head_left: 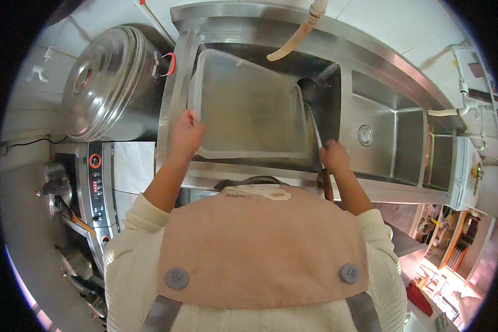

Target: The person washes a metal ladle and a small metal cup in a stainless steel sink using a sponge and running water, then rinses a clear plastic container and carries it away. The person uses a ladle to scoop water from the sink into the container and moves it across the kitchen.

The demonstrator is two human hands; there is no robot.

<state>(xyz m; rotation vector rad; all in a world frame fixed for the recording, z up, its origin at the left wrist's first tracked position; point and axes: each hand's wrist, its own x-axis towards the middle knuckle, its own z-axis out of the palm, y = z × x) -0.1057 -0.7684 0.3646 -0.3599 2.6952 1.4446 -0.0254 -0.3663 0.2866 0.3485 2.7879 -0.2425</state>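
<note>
A large translucent plastic tub (253,99) sits in the left basin of a stainless steel sink (327,116). Its inside looks cloudy and brownish; whether that is liquid I cannot tell for sure. My left hand (186,135) pinches the tub's left rim near the front corner. In my right hand (335,157) is the metal shaft of a long ladle (315,126). Its dark round bowl lies beside the tub's right edge, towards the back of the basin, and its wooden handle points back at my apron.
Over the basin hangs a beige hose (296,39). A large lidded steel stockpot (108,85) with a red-covered handle stands left of the sink. Nearer on the left is a cooker's control panel (95,182) with pans beyond it. Another sink basin (375,120) with a drain lies right.
</note>
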